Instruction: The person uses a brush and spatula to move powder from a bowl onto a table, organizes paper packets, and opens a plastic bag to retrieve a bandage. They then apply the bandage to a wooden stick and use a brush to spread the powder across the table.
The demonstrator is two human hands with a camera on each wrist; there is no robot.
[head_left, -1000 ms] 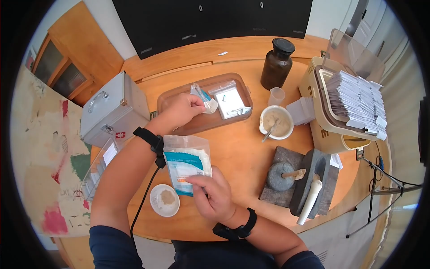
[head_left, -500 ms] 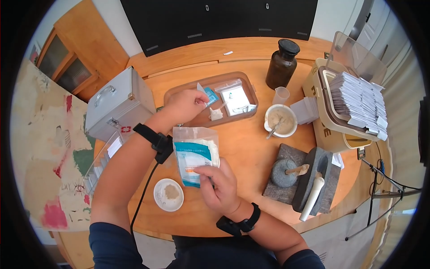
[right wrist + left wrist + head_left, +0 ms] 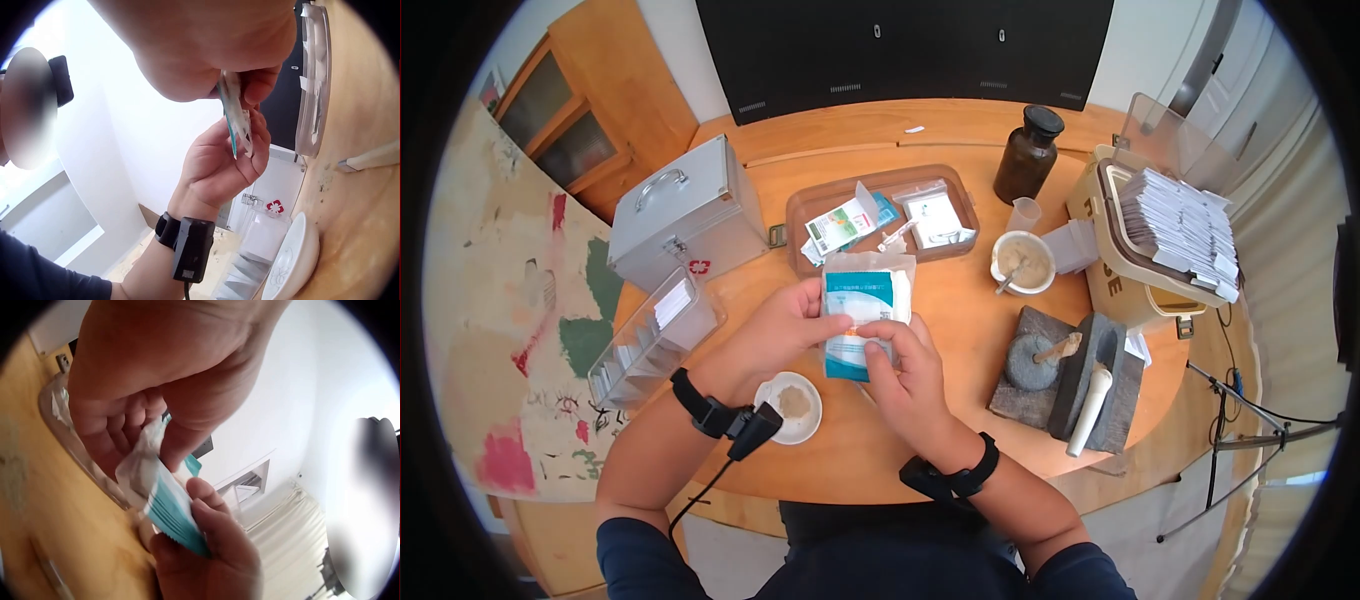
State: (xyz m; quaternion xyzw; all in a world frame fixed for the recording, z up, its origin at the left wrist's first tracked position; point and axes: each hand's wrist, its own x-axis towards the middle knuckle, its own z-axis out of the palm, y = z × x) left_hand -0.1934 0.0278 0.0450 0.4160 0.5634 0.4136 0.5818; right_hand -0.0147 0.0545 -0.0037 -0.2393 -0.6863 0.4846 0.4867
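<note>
Both hands hold a blue-and-white plastic packet (image 3: 858, 310) with a clear top edge, upright over the near part of the table. My left hand (image 3: 783, 325) pinches its left side, thumb across the front. The right hand (image 3: 908, 385) grips its right side between thumb and fingers. Edge-on in the right wrist view, the packet (image 3: 231, 115) looks thin, with a whitish filling. Below the left hand is a white dish (image 3: 802, 434) with brown powder in it. Beyond the packet, a brown tray (image 3: 800, 192) carries a green-and-white printed packet (image 3: 838, 227) and other small packs.
Metal case (image 3: 690, 205) and clear divided box (image 3: 650, 340) stand left. To the right are a brown jar (image 3: 1022, 165), a plastic beaker (image 3: 1025, 212), a white bowl (image 3: 998, 282) with a spoon, stone grinding tools (image 3: 1032, 360) and a bin of paper packets (image 3: 1175, 235).
My left hand has let go of a packet at the tray and come back to the blue-and-white packet, which both hands now hold. A green-and-white printed packet now shows in the tray.
</note>
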